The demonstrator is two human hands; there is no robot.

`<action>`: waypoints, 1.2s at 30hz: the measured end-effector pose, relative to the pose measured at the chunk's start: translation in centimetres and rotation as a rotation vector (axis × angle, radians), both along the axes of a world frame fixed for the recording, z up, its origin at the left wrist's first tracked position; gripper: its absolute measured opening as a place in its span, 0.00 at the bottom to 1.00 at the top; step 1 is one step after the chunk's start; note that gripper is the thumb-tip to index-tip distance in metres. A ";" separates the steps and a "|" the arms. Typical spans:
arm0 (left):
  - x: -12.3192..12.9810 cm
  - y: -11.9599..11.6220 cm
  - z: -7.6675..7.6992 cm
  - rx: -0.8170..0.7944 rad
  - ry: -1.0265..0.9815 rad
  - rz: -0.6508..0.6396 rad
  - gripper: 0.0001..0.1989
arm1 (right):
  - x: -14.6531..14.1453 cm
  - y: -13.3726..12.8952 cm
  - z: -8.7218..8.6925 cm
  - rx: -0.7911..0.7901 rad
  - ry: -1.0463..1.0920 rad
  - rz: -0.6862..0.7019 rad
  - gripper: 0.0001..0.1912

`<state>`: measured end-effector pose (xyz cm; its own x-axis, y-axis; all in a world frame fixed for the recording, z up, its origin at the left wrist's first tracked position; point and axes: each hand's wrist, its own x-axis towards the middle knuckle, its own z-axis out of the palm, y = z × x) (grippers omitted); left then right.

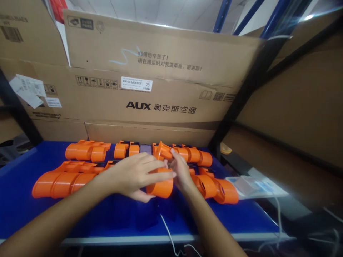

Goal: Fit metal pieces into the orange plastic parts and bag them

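Cardboard (pixel 104 110) behind orange parts (pixel 63 184); left fingers (pixel 160 177) closed around cylinder (pixel 164 189), right fingers (pixel 177 162) around flanged piece (pixel 165 152)

My left hand (pixel 135 173) grips an orange cylinder (pixel 164 187) while my right hand (pixel 181 171) pinches a flanged orange piece (pixel 164 152) just above. Other orange parts (pixel 64 184) line the blue table (pixel 20 198) before printed cardboard (pixel 104 103).

Large cardboard (pixel 171 92), far side of bench (pixel 24 214): bold brand print "AUX 奥克斯空调" (pixel 161 107). Higher up, two-line message (pixel 169 61): "师傅您辛苦了!" / "请在搬运时对我温柔些, 谢谢您!". Between them, white label (pixel 136 84): code starting "KFR-46", rest unclear; "25" at right end. Left of label, row of handling symbols (pixel 97 82), including up arrows, glass, umbrella. Right: open-book symbol (pixel 205 94). Far left: white stickers (pixel 28 89), print too small to read. Upper far left: barcode (pixel 11 34), lettering above it blurred.
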<state>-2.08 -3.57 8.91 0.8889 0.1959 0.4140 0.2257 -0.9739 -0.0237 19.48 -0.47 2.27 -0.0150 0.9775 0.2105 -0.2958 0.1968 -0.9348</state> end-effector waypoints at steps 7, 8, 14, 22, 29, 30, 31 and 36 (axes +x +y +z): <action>3.2 2.7 -5.7 -0.813 -0.616 0.230 0.36 | 0.5 0.7 0.0 -0.001 -0.105 -0.246 0.26; 3.7 3.0 -6.4 -0.970 -0.668 0.217 0.35 | 0.2 0.8 -0.2 0.015 -0.128 -0.239 0.26; 4.2 3.0 -7.6 -1.393 -0.930 0.298 0.26 | -0.4 0.5 -1.2 0.181 -0.541 -0.145 0.29; 2.7 3.5 -8.7 -1.544 -1.476 0.324 0.21 | 2.4 0.1 -0.2 0.351 -1.219 0.032 0.13; 2.9 3.5 -9.1 -1.472 -1.403 0.362 0.20 | 2.9 0.2 -1.3 0.420 -1.403 0.252 0.07; 2.9 3.5 -9.0 -1.467 -1.397 0.359 0.21 | 2.9 0.3 -1.3 0.424 -1.399 0.263 0.06; 2.9 3.4 -9.0 -1.464 -1.396 0.361 0.21 | 3.0 0.4 -1.3 0.429 -1.391 0.268 0.05; 2.9 3.6 -9.1 -1.456 -1.415 0.395 0.24 | 3.1 0.4 -0.3 0.450 -1.268 0.283 0.05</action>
<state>0.78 0.03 -0.18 0.0016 0.9997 0.0240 -0.4530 -0.0207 0.8912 22.61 -0.10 1.94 -0.6180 0.7607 0.1983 0.6241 0.6281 -0.4647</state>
